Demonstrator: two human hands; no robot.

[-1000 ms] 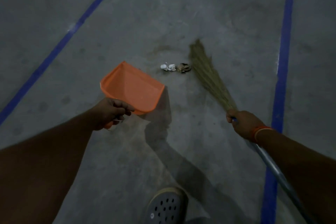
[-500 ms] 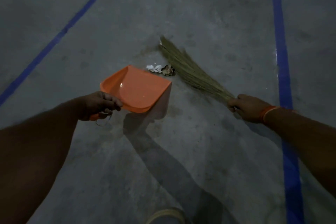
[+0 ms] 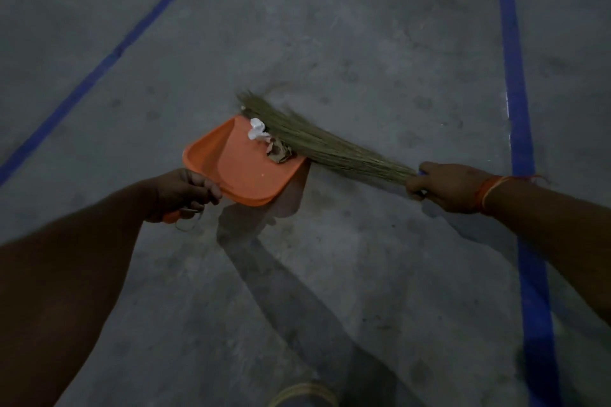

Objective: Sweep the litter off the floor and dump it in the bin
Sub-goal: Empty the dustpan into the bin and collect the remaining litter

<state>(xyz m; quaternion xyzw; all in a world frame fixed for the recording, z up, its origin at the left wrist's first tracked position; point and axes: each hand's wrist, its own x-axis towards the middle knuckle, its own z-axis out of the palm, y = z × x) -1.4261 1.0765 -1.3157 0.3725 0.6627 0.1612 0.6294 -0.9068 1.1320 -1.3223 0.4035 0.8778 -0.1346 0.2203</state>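
Observation:
An orange dustpan (image 3: 238, 172) lies low on the grey concrete floor at the centre of the head view. My left hand (image 3: 183, 193) grips its handle at the near left. On the pan's front part sit a crumpled white paper scrap (image 3: 257, 131) and a brown dry leaf (image 3: 279, 152). A grass broom (image 3: 324, 145) lies across the pan's far lip, its bristles touching the litter. My right hand (image 3: 449, 187) grips the broom where the bristles meet the handle; the handle itself is hidden behind my arm. No bin is in view.
Two blue painted lines cross the floor, one blue line (image 3: 109, 59) slanting at the left and another blue line (image 3: 519, 142) running down the right. The toe of my shoe (image 3: 304, 395) shows at the bottom edge. My arms cast shadows below the pan.
The broom swept left and pushed the paper and leaf from the floor onto the dustpan. The pan was lowered and tipped toward the litter.

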